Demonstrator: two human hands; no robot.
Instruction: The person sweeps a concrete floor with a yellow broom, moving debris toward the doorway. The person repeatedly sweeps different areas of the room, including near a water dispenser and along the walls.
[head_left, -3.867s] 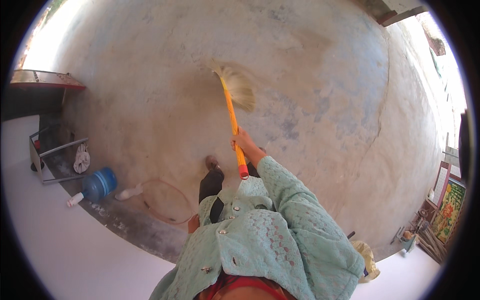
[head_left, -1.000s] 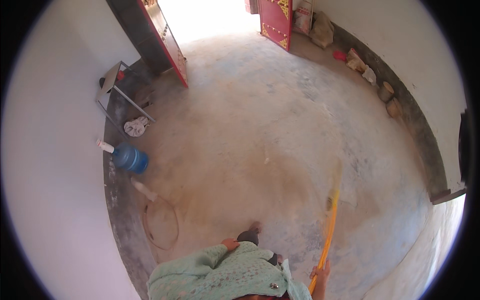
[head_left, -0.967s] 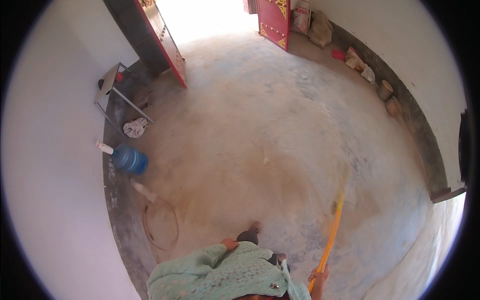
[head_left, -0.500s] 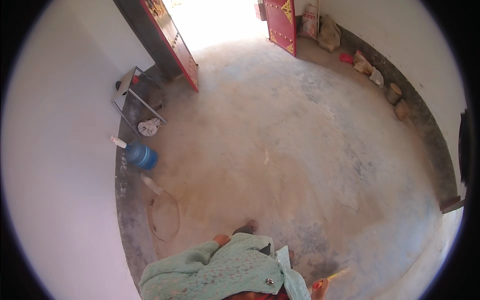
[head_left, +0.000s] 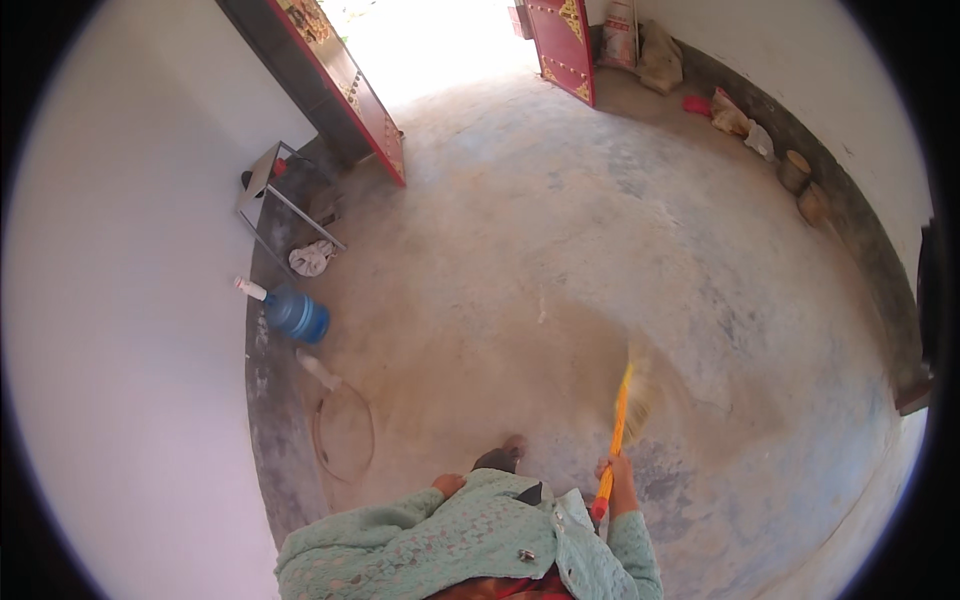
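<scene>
In front of my body on the right, my right hand [head_left: 620, 468] is closed around the orange-yellow handle of a broom [head_left: 619, 420]. The handle points away across the floor, its red end near my jacket. Pale bristles at the far end are smeared by motion, low over the dusty concrete. At the hem of my light green knitted jacket, my left hand [head_left: 449, 484] lies against my clothing, close to my leg. Its fingers are too small and partly hidden to make out, and nothing shows in it.
Along the left wall stand a blue water jug [head_left: 297, 314], a coiled hose [head_left: 344, 432] and a metal-framed stand [head_left: 285, 205]. Red double doors [head_left: 562, 45] open at the far end. Sacks [head_left: 660, 58] and wooden stumps [head_left: 795, 170] line the right wall.
My right hand has swung forward from low on the right, bringing the broom out ahead of me. My left hand stays by the jacket hem. The view has shifted slightly.
</scene>
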